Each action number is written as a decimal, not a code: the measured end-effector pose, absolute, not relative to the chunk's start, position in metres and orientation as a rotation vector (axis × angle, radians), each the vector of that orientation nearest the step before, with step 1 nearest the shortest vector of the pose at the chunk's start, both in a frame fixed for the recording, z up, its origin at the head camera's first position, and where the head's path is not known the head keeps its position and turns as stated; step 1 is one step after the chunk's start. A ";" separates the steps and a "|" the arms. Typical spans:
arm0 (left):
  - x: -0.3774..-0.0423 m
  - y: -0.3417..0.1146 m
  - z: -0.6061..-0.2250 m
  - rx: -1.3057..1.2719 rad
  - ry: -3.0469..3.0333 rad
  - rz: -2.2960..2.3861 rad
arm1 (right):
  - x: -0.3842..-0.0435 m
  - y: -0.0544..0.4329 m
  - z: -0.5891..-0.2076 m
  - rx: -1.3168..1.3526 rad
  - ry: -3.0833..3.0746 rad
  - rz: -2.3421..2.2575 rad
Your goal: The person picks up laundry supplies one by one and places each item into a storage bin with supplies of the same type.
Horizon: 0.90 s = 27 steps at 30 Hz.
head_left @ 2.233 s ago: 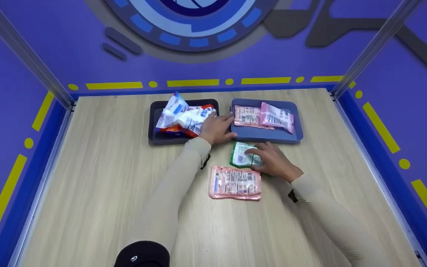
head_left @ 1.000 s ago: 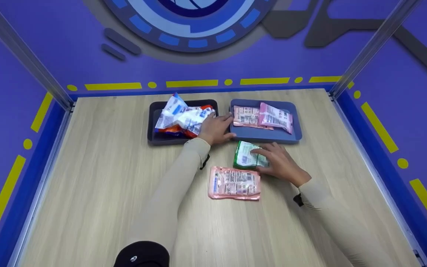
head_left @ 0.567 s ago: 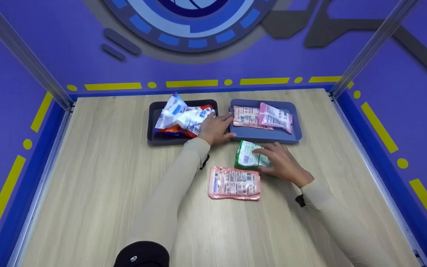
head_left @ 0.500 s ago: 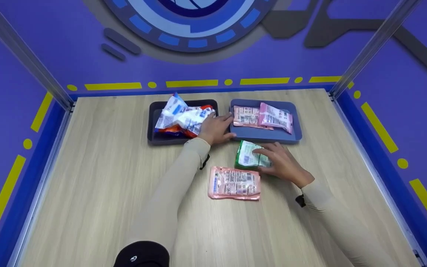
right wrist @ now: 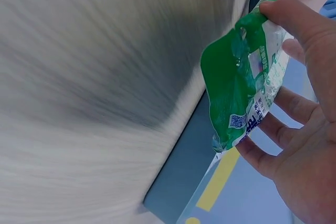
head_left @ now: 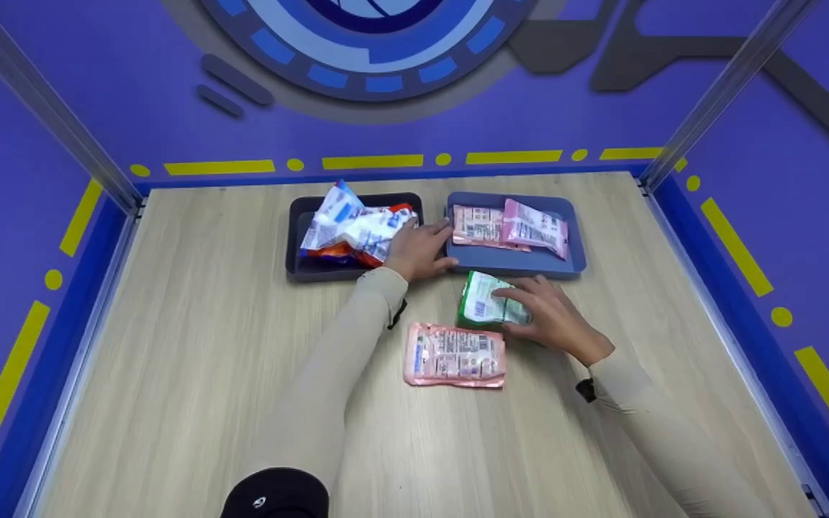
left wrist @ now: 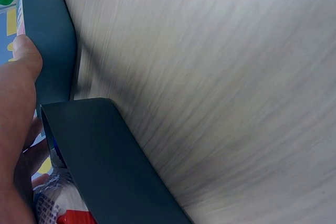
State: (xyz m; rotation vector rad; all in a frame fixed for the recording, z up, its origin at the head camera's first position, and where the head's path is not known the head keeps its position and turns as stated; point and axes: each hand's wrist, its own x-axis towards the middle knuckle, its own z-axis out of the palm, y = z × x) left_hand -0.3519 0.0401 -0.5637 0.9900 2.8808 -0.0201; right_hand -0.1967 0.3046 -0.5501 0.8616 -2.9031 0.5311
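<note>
My right hand (head_left: 547,313) pinches a green-and-white plastic packet (head_left: 483,298) between thumb and fingers. In the right wrist view that packet (right wrist: 239,82) shows its green edge, small print and a square code, tilted above the tabletop. My left hand (head_left: 418,248) lies across the gap between two trays, fingers spread. Its thumb touches the rim of the blue-grey tray (left wrist: 50,51) in the left wrist view, and its other fingers reach over the dark tray. A flat pink packet (head_left: 455,356) lies on the table just in front of the green one.
The dark tray (head_left: 296,241) at back left holds several white, blue and red-orange packets (head_left: 346,223). Inside the blue-grey tray (head_left: 522,266) are two pink packets (head_left: 537,226). Purple walls (head_left: 414,133) enclose the table (head_left: 206,345) at the back and sides.
My right hand has shifted slightly right with the green-and-white packet, which has turned a little. My left hand, the trays and the pink packet in front stay where they were.
</note>
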 end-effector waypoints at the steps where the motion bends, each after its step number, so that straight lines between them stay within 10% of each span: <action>1: -0.352 0.040 -0.564 0.991 2.882 -0.024 | -0.197 0.305 -0.550 0.863 -2.897 0.526; 27: -0.351 0.040 -0.564 0.981 2.865 0.011 | -0.197 0.311 -0.532 0.846 -2.858 0.504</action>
